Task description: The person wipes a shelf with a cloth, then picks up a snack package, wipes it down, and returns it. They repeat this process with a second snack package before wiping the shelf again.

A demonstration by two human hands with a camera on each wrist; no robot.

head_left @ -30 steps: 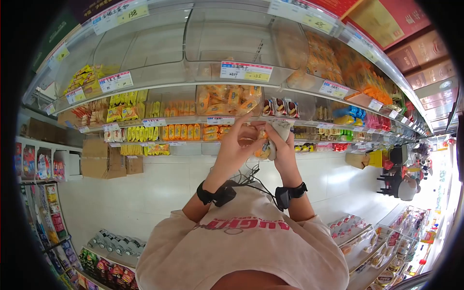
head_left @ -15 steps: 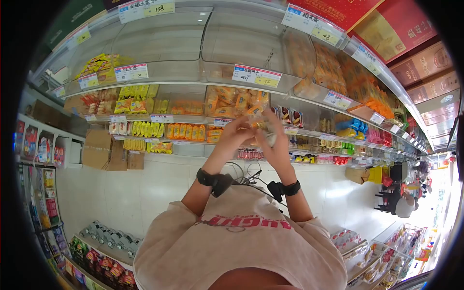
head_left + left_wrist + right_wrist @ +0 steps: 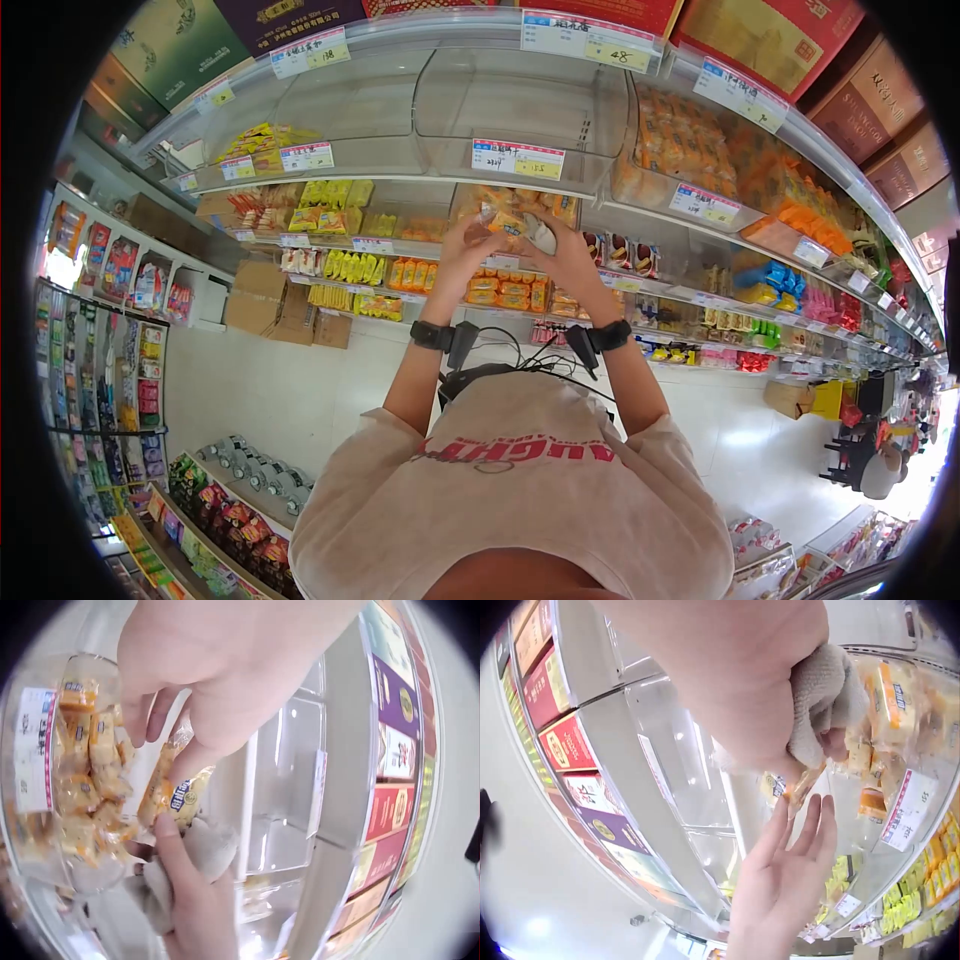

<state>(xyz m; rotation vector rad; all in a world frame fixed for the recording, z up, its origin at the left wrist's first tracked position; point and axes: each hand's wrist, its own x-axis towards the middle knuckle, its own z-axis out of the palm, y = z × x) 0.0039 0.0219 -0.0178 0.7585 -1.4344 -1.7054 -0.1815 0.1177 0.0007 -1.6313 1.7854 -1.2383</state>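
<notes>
Both hands hold a small orange-and-yellow snack packet in clear wrap, in front of a shelf bin of similar packets. My left hand pinches it from the left; in the right wrist view the packet lies between the left thumb and fingers. From the other side, my right hand grips the packet with its thumb on the wrapper, seen in the left wrist view. A crumpled grey-white cloth is tucked in the right hand's fingers, which are partly hidden behind it.
Price tags line the shelf lips. Clear dividers part the upper shelf, with gift boxes above. Lower tiers carry orange packets and yellow ones. Cardboard boxes stand on the floor at left; cables hang between the wrists.
Both hands have moved up and forward, away from the chest to the packet bin, carrying the packet and cloth. The packet was turned on the way, and the head view has shifted.
</notes>
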